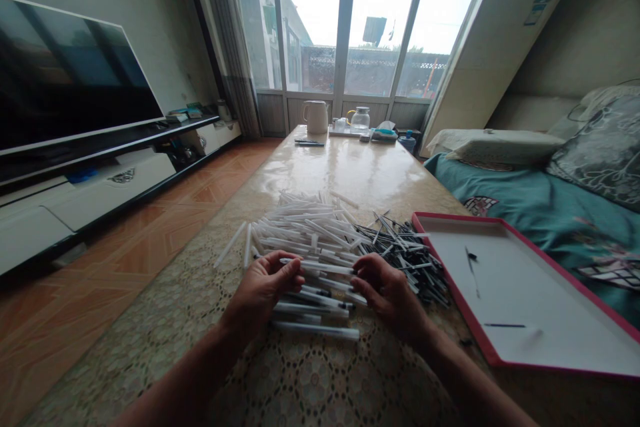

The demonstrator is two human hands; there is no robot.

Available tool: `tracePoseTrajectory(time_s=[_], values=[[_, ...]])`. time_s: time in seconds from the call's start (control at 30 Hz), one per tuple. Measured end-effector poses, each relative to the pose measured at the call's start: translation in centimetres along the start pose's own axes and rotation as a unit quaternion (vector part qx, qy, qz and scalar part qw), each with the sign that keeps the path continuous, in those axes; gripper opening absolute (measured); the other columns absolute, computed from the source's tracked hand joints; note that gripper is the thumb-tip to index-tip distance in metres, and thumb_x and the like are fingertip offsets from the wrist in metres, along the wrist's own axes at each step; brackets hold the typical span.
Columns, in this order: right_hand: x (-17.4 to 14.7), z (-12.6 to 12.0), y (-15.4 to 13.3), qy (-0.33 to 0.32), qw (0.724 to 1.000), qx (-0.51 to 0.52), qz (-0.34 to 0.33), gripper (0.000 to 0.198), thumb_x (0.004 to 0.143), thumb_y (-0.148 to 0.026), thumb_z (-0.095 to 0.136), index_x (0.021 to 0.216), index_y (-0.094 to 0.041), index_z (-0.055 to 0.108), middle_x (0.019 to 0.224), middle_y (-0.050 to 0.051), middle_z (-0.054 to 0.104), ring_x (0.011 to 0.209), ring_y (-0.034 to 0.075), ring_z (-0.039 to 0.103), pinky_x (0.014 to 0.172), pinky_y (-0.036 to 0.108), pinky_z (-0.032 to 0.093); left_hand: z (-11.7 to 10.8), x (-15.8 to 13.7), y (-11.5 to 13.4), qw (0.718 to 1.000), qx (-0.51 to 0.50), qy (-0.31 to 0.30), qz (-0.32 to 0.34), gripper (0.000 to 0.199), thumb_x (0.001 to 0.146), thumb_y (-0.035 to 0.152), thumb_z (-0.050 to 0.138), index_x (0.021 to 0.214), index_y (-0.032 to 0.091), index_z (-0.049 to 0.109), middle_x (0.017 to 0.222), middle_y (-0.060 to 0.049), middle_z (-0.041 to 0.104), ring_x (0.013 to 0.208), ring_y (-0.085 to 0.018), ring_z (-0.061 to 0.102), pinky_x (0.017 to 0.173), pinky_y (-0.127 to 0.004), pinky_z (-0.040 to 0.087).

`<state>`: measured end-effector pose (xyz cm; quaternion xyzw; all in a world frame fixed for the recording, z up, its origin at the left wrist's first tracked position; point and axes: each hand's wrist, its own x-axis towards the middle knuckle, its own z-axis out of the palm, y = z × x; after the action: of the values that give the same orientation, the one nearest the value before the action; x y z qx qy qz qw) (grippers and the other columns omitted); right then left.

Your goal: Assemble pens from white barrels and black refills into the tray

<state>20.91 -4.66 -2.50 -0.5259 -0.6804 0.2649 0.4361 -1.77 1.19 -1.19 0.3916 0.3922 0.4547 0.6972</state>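
Observation:
My left hand point(275, 278) pinches a white pen point(327, 267) near its tip, which pokes out past the thumb. At the pen's other end is my right hand point(383, 287), its fingers curled around a dark end piece. Below the hands lie several pens and white barrels point(315, 331), side by side on the patterned tabletop point(310, 387). Just beyond the hands is a heap of white pen barrels point(300, 220). To its right, a pile of dark refills point(405, 253) touches the barrels.
A red-rimmed shallow box point(475, 347) on the right holds a few small dark pieces. At the table's far end stand a kettle point(315, 117), a glass jug point(360, 120) and a tissue pack point(384, 133). A bed point(500, 187) runs along the right, a television cabinet point(115, 180) along the left.

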Motion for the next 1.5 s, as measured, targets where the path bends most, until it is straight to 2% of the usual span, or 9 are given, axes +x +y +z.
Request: tracePoseTrajectory(time_s=[0.17, 0.33, 0.5, 0.7, 0.87, 1.03, 1.23, 1.37, 1.5], values=[[0.09, -0.06, -0.13, -0.028, 0.999, -0.032, -0.027, 0.032, 0.098, -0.034, 0.039, 0.076, -0.019, 0.058, 0.064, 0.000, 0.063, 0.059, 0.012, 0.058, 0.060, 0.023, 0.042, 0.27, -0.15, 0.03, 1.000, 0.005, 0.000, 0.001, 0.037, 0.051, 0.032, 0.090, 0.073, 0.014, 0.066, 0.055, 0.002, 0.066, 0.049, -0.010, 0.063, 0.048, -0.017, 0.051], [0.07, 0.01, -0.01, -0.011, 1.000, -0.012, -0.007, 0.018, 0.092, -0.035, 0.052, 0.092, -0.018, 0.058, 0.069, 0.000, 0.065, 0.061, 0.013, 0.059, 0.059, 0.022, 0.042, 0.30, -0.13, 0.04, 1.000, 0.003, 0.001, -0.003, 0.039, 0.050, 0.032, 0.090, 0.073, 0.014, 0.066, 0.056, 0.002, 0.066, 0.050, -0.010, 0.064, 0.048, -0.017, 0.051], [0.03, 0.03, 0.21, -0.027, 0.999, -0.021, -0.021, 0.039, 0.099, -0.037, 0.036, 0.072, -0.018, 0.057, 0.061, 0.000, 0.062, 0.057, 0.012, 0.057, 0.059, 0.023, 0.041, 0.34, -0.11, 0.08, 1.000, 0.006, 0.010, -0.004, 0.040, 0.048, 0.033, 0.091, 0.072, 0.013, 0.066, 0.055, 0.002, 0.066, 0.048, -0.010, 0.063, 0.048, -0.017, 0.051], [0.05, 0.14, 0.17, -0.010, 1.000, 0.026, 0.005, 0.020, 0.092, -0.034, 0.053, 0.100, -0.017, 0.057, 0.068, 0.000, 0.066, 0.060, 0.013, 0.060, 0.058, 0.021, 0.043, 0.10, -0.02, -0.07, 1.000, 0.005, -0.001, 0.001, 0.037, 0.051, 0.032, 0.090, 0.073, 0.014, 0.066, 0.056, 0.002, 0.066, 0.049, -0.010, 0.064, 0.048, -0.017, 0.050], [0.06, 0.16, 0.35, -0.022, 1.000, 0.005, -0.010, 0.039, 0.098, -0.040, 0.038, 0.072, -0.018, 0.058, 0.060, 0.001, 0.063, 0.055, 0.012, 0.057, 0.057, 0.022, 0.042, 0.02, 0.05, -0.11, 1.000, 0.011, -0.002, 0.004, 0.036, 0.052, 0.032, 0.090, 0.073, 0.014, 0.066, 0.056, 0.002, 0.066, 0.049, -0.010, 0.063, 0.048, -0.018, 0.050], [-0.07, 0.42, 0.70, -0.023, 0.994, 0.096, 0.042, 0.026, 0.091, -0.043, 0.054, 0.099, -0.019, 0.055, 0.073, 0.000, 0.066, 0.047, 0.009, 0.050, 0.046, 0.020, 0.040, 0.14, -0.01, -0.01, 1.000, 0.001, 0.000, 0.002, 0.038, 0.050, 0.033, 0.090, 0.073, 0.014, 0.066, 0.055, 0.002, 0.066, 0.049, -0.010, 0.063, 0.048, -0.017, 0.050], [-0.08, 0.59, 0.77, -0.054, 0.987, 0.135, 0.073, 0.043, 0.095, -0.051, 0.040, 0.074, -0.017, 0.055, 0.062, 0.000, 0.064, 0.036, 0.005, 0.045, 0.036, 0.018, 0.031, 0.32, -0.18, 0.13, 1.000, 0.003, 0.000, 0.002, 0.037, 0.051, 0.032, 0.090, 0.072, 0.014, 0.066, 0.054, 0.002, 0.066, 0.048, -0.010, 0.062, 0.047, -0.017, 0.050], [0.28, 0.37, 0.65, -0.011, 0.974, 0.205, 0.091, 0.030, 0.088, -0.049, 0.056, 0.087, -0.019, 0.051, 0.076, 0.003, 0.067, 0.048, 0.011, 0.060, 0.039, 0.019, 0.041, -0.14, -0.05, 0.59, 1.000, -0.016, 0.020, -0.002, 0.039, 0.048, 0.031, 0.091, 0.073, 0.014, 0.066, 0.057, 0.002, 0.067, 0.049, -0.009, 0.063, 0.048, -0.015, 0.051], [0.63, 0.04, 0.32, 0.004, 0.949, 0.287, 0.128, 0.036, 0.077, -0.047, 0.069, 0.087, -0.020, 0.048, 0.077, 0.000, 0.064, 0.049, 0.010, 0.056, 0.036, 0.018, 0.041, -0.54, 0.12, 0.67, 0.999, -0.026, 0.028, 0.002, 0.040, 0.048, 0.031, 0.092, 0.074, 0.014, 0.066, 0.058, 0.002, 0.067, 0.050, -0.008, 0.063, 0.050, -0.014, 0.052]])
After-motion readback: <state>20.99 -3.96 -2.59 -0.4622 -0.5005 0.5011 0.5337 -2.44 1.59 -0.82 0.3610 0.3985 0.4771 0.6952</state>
